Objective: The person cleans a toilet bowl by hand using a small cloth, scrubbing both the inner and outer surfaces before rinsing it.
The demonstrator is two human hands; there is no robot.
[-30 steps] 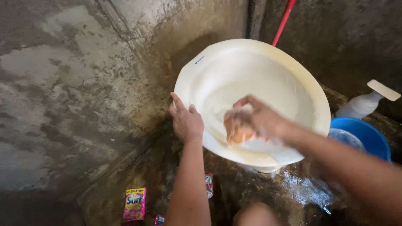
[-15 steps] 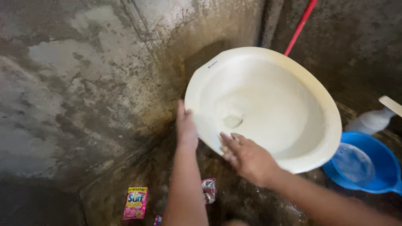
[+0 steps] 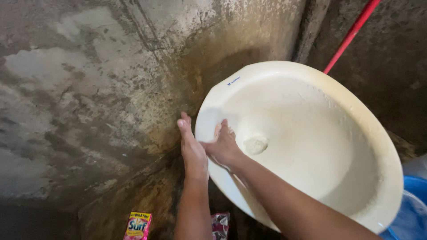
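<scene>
The left hand [image 3: 192, 149] braces the cream basin [image 3: 311, 133] rim, palm flat; the right hand [image 3: 223, 144] (fingers spread) should rub steadily.

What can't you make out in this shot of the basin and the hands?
Head view only:
- Right hand: palm pressed on the basin; anything under it is hidden.
- Left hand: fingers behind the rim.
- Blue tub: cut off by the right edge.
- Red handle: top cut off, lower end behind the basin.

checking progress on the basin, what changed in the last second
The right hand moved from the basin's middle to its left inner wall, beside the left hand. The left hand stays on the rim; the basin stays tilted against the wall.
</scene>
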